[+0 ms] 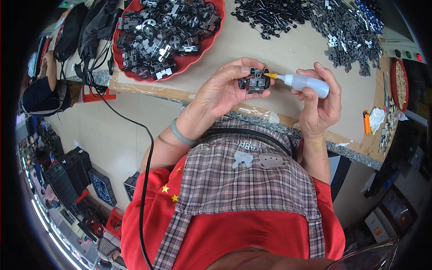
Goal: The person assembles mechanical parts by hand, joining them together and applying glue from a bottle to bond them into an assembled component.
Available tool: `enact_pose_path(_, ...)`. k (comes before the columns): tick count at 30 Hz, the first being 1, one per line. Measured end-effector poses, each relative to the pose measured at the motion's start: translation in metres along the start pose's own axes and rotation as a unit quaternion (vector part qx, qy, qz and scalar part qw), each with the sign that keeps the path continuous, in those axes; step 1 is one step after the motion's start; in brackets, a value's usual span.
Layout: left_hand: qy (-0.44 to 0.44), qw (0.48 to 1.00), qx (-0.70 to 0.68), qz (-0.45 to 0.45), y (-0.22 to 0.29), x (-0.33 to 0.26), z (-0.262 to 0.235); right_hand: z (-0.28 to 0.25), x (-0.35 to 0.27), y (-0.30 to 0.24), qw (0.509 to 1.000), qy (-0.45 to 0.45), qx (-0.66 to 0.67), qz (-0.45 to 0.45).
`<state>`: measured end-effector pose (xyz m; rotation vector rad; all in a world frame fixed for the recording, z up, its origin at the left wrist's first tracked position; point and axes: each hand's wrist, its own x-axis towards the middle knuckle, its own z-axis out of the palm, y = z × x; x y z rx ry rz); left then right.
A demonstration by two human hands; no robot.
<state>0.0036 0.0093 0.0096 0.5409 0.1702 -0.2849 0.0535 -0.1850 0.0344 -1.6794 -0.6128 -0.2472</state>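
Observation:
My left hand (225,87) grips a small dark toy car chassis (257,81) with black wheels, held up over the front edge of the table. In my right hand (321,101) is a translucent squeeze bottle (309,85), tilted nearly level. Its yellow nozzle tip (270,76) points left and meets or nearly meets the upper right part of the chassis; exact contact is hard to make out. Thumb and fingers of my right hand wrap the bottle's body. Part of the chassis is hidden behind my left thumb and fingers.
A red scalloped tray (198,58) heaped with wheeled chassis stands at left. Piles of black axle-like parts (270,18) and grey plastic pieces (346,33) lie farther back. An orange cutter (366,122) rests at right. A black cable (150,135) hangs at left.

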Motion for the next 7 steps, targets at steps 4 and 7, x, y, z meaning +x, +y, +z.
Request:
enact_pose_path(4,-0.001,1.000,0.001,0.004,-0.0001,0.0001,0.0004,-0.0010,-0.0001,0.0013,1.000,-0.008,-0.013,-0.012)
enact_pose_path(7,0.008,1.000,0.010,0.005,-0.0007,0.0002,0.0000,-0.0014,-0.0002,0.0016,0.999,-0.013,-0.026,-0.014)
